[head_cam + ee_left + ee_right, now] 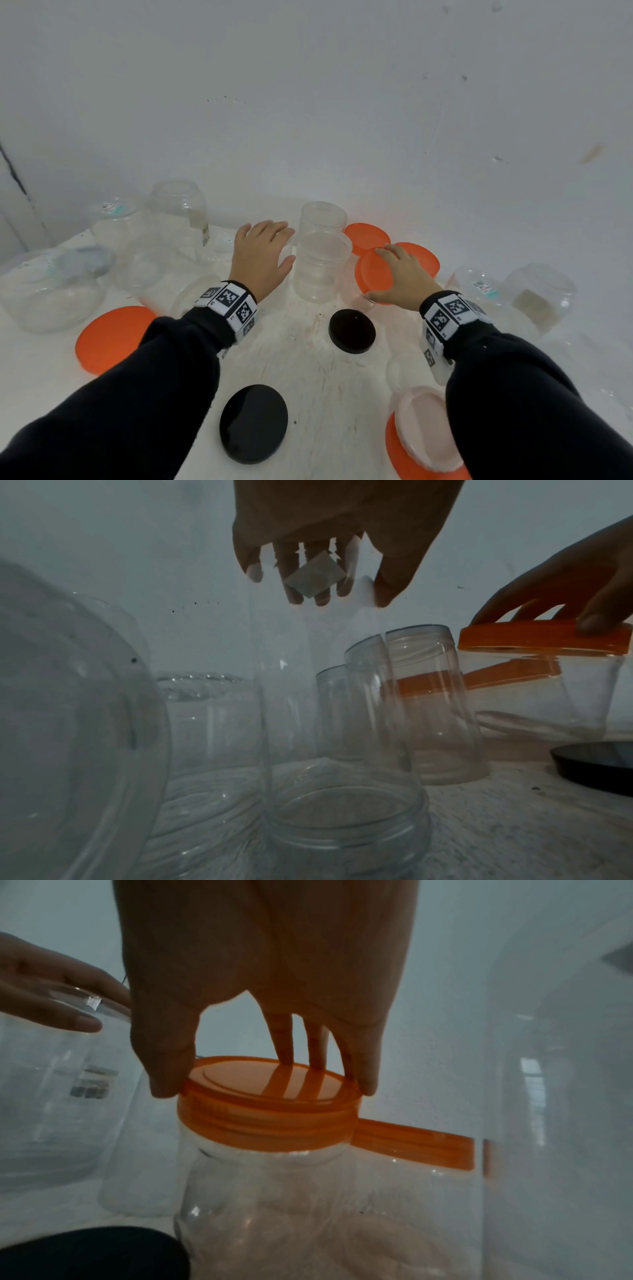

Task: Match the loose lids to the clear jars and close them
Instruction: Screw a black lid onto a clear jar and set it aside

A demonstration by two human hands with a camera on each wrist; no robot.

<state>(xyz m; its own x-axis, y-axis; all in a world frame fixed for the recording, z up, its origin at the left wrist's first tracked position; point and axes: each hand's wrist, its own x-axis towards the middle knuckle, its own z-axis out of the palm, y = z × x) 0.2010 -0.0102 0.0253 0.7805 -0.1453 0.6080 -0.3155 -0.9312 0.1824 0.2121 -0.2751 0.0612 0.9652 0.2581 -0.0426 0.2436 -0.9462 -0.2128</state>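
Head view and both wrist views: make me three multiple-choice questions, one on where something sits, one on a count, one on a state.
1. Where is the orange lid that the right hand grips?
A. Flat on the table
B. On the mouth of a clear jar
C. Stacked on a black lid

2. How many black lids lie on the table?
A. Two
B. Four
C. None

3. How is the left hand?
A. Curled round a black lid
B. Clenched in a fist
C. Fingers straight, no lid in it

Answers:
1 B: the right wrist view shows the lid's skirt around the jar's neck, with the thumb and fingers on its rim.
2 A: the head view shows one black lid between the wrists and a larger one nearer the person.
3 C: the head view shows straight fingers beside the clear jars.
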